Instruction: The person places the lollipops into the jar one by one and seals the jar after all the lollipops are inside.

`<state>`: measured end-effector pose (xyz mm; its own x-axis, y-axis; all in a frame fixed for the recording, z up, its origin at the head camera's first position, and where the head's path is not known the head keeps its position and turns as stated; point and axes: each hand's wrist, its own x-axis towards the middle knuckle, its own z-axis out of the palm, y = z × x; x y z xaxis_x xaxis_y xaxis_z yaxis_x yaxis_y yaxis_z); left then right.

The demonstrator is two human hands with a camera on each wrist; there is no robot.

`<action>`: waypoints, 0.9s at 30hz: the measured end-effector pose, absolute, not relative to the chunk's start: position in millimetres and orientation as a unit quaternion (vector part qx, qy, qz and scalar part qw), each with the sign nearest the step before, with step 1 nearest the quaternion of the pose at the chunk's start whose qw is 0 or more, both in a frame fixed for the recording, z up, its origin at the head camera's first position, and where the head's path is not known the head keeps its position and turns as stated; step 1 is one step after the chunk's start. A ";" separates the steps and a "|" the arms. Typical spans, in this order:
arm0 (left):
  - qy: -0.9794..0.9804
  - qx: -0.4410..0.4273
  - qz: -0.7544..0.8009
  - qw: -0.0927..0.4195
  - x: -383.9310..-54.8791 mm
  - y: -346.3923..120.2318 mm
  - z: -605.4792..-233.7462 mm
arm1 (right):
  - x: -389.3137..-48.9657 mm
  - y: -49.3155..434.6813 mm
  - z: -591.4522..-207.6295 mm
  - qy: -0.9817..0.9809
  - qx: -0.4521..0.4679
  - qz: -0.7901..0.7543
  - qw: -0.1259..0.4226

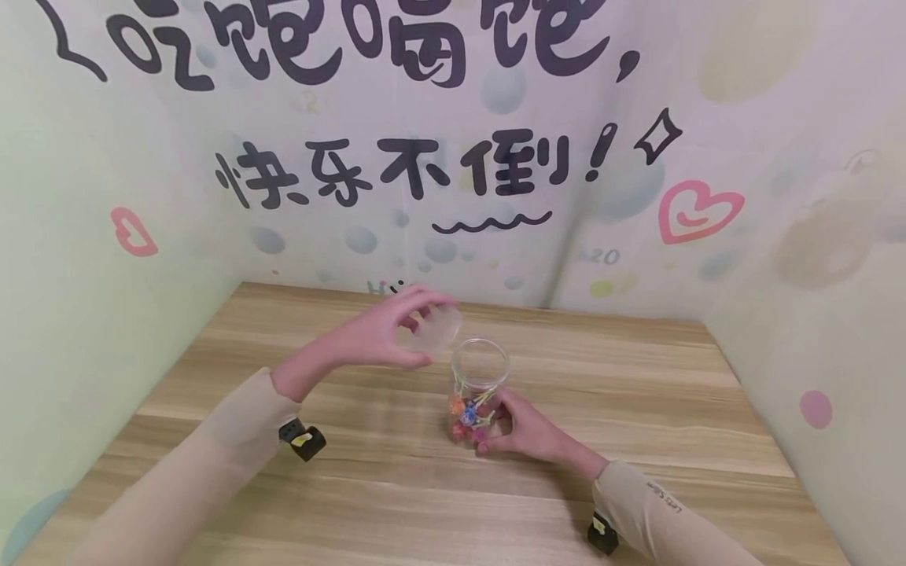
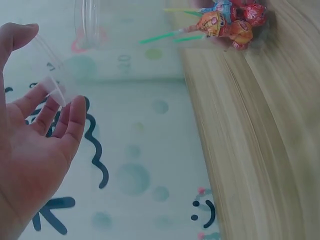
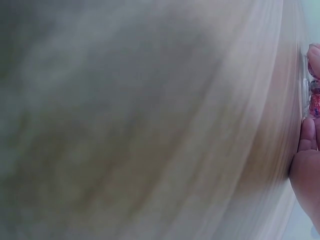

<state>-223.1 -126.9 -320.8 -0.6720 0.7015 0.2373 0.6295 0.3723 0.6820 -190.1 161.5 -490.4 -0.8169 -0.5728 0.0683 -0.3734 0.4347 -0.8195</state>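
A clear plastic jar stands upright on the table with its round mouth uncovered. Several wrapped lollipops lie in its lower part, heads down, sticks pointing up. My right hand grips the jar low on its right side; in the right wrist view only part of that hand shows at the edge. Up and left of the jar mouth, my left hand pinches a clear round lid by its rim, tilted and apart from the jar. The left wrist view shows the lid between thumb and fingers.
The wood-grain table reaches back to a printed wall with dark lettering. Side walls close in at left and right. A small black device hangs at the left wrist, another at the right.
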 end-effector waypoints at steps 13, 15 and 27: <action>0.849 0.409 0.331 0.041 -217.1 -95.2 -321.4 | -182.9 154.1 -480.8 0.839 -0.281 -0.454 0.106; 0.849 0.412 0.329 0.038 -215.8 -91.7 -322.7 | -178.2 151.2 -471.8 0.839 -0.283 -0.453 0.102; 0.854 0.419 0.309 0.007 -209.8 -81.2 -327.6 | -188.8 155.2 -492.9 0.847 -0.278 -0.443 0.095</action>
